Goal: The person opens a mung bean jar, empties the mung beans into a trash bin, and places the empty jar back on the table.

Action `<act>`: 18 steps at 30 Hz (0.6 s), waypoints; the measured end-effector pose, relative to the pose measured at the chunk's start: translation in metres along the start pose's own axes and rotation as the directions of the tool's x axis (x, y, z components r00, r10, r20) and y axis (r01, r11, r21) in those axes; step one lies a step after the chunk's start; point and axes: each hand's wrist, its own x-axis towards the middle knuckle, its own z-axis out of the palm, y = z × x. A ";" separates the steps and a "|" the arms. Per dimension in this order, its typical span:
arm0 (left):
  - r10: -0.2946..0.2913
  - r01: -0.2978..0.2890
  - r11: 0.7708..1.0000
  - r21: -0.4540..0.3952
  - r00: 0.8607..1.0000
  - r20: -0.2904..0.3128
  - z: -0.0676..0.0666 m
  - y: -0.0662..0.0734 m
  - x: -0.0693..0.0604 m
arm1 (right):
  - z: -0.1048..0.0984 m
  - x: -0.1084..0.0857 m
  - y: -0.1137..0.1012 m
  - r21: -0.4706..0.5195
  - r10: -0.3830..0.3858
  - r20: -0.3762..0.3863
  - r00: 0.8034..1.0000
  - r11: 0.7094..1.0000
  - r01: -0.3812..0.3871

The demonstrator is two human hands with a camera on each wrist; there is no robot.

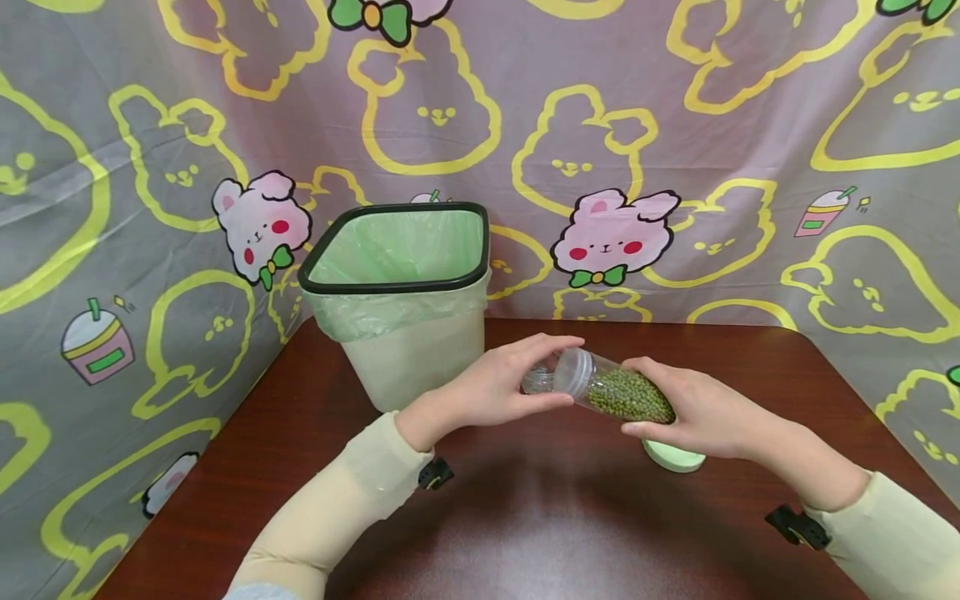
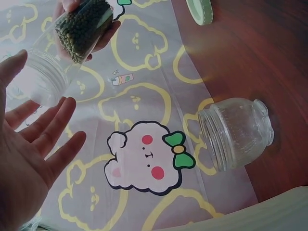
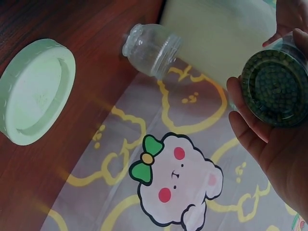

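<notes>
My right hand grips a clear jar of green mung beans, tilted with its mouth toward the left. The beans lie toward its base, which faces the camera in the right wrist view. My left hand is spread around the mouth end, fingers fairly straight and thumb apart; whether they touch the rim I cannot tell. Behind that hand stands an empty glass jar, ribbed at its neck, seen only partly in the head view. A pale green round lid lies on the table below my right hand.
At the back left of the brown table stands a cream bin with a black rim and a green plastic liner. A patterned cloth hangs behind the table and along its sides.
</notes>
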 end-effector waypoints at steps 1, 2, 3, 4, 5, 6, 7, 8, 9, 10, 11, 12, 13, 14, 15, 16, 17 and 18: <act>-0.009 0.009 1.000 0.010 1.000 -0.001 0.000 0.000 0.000 | 0.000 0.000 0.000 0.003 0.003 0.003 1.000 1.000 -0.003; -0.019 0.019 1.000 0.019 1.000 -0.002 0.000 0.000 0.000 | 0.000 0.000 0.000 0.005 0.006 0.005 1.000 1.000 -0.006; -0.027 0.027 0.999 0.027 1.000 -0.002 0.000 0.000 0.000 | 0.000 0.000 0.000 0.008 0.008 0.008 1.000 1.000 -0.008; -0.037 0.037 0.999 0.036 0.999 -0.001 0.001 0.000 0.000 | 0.000 0.000 0.000 0.009 0.010 0.009 1.000 1.000 -0.010; -0.049 0.048 0.998 0.044 0.999 0.002 0.001 0.000 0.000 | 0.000 0.000 0.000 0.009 0.010 0.010 1.000 1.000 -0.011; -0.063 0.062 0.997 0.053 0.998 0.007 0.001 0.001 0.000 | 0.000 0.000 0.000 0.008 0.010 0.009 1.000 1.000 -0.010; -0.075 0.074 0.995 0.060 0.997 0.012 0.001 0.001 0.000 | 0.000 0.000 0.000 0.008 0.009 0.008 1.000 1.000 -0.009; -0.086 0.085 0.994 0.064 0.996 0.016 0.000 0.001 0.000 | 0.000 0.000 0.000 0.006 0.007 0.005 1.000 1.000 -0.007; -0.093 0.092 0.994 0.063 0.995 0.019 0.000 0.001 -0.001 | 0.000 0.000 0.000 0.005 0.004 0.003 1.000 1.000 -0.004; -0.095 0.093 0.994 0.060 0.995 0.021 0.000 0.001 -0.001 | 0.000 0.000 0.000 0.003 0.002 0.000 1.000 1.000 -0.002; -0.092 0.091 0.994 0.056 0.996 0.021 0.000 0.001 -0.002 | 0.000 0.000 0.000 0.001 0.000 -0.003 1.000 1.000 0.000; -0.081 0.080 0.996 0.049 0.997 0.017 -0.001 0.001 -0.002 | 0.000 0.000 0.000 0.000 -0.001 -0.005 1.000 1.000 0.001; -0.066 0.065 0.997 0.041 0.998 0.013 -0.001 0.000 -0.002 | 0.000 0.000 0.000 0.000 -0.002 -0.006 1.000 1.000 0.002; -0.047 0.046 0.998 0.033 0.999 0.007 -0.001 0.000 -0.002 | 0.000 0.000 0.000 -0.001 -0.003 -0.007 1.000 1.000 0.003; -0.027 0.027 0.999 0.027 1.000 0.002 -0.001 -0.001 -0.003 | 0.000 0.000 0.000 0.000 -0.003 -0.007 1.000 1.000 0.003; -0.004 0.004 1.000 0.023 1.000 -0.002 -0.002 -0.001 -0.003 | 0.000 0.000 0.000 0.000 -0.003 -0.007 1.000 1.000 0.003; 0.018 -0.017 1.000 0.018 1.000 -0.005 -0.002 -0.001 -0.003 | 0.000 0.000 0.000 0.000 -0.003 -0.007 1.000 1.000 0.003; 0.038 -0.038 0.999 0.015 0.999 -0.007 -0.001 -0.001 -0.003 | 0.000 0.000 0.000 0.001 -0.002 -0.006 1.000 1.000 0.002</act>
